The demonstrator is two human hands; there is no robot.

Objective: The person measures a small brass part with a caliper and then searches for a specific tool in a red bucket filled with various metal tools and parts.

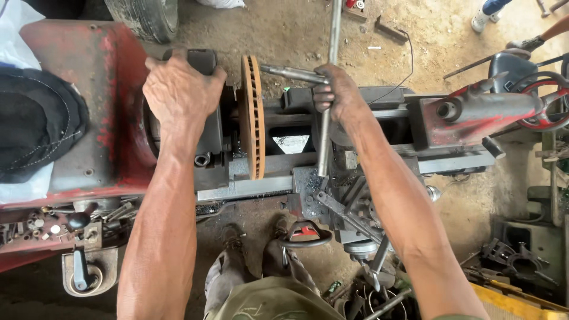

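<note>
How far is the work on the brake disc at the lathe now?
Done: the orange brake disc already sits mounted on the red lathe. In hand: the left hand grips the dark chuck, and the right hand holds a long steel bar. Left: no fresh cut shows on the rusty disc face.

Relative to the lathe chuck: the left hand lies palm-down over its top, fingers curled around the far edge, forearm extended straight toward it from below. The right hand is to the chuck's right, closed in a fist, its forearm angling in from the lower right.
</note>
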